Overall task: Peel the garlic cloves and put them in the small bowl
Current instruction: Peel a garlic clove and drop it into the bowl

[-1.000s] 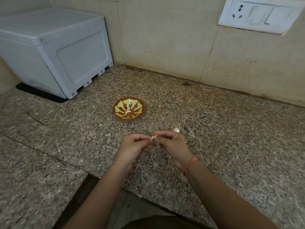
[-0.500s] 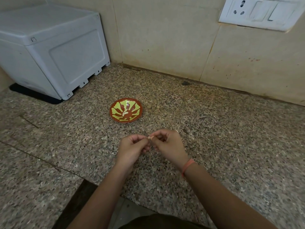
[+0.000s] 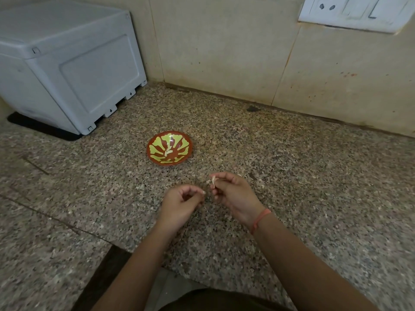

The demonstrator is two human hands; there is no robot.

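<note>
The right hand (image 3: 233, 194) pinches a garlic clove (image 3: 213, 181) over the counter (image 3: 314, 198), closer to its front edge than the small bowl (image 3: 155, 143). The left hand (image 3: 179, 203) has curled fingers, but I cannot tell if they hold anything.

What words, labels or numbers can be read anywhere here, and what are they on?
No text can be read.
White plastic box: tiny dark marks on its feet, too small to read.
Switch plate: no lettering visible.
Small bowl: painted pattern only, no words.
</note>
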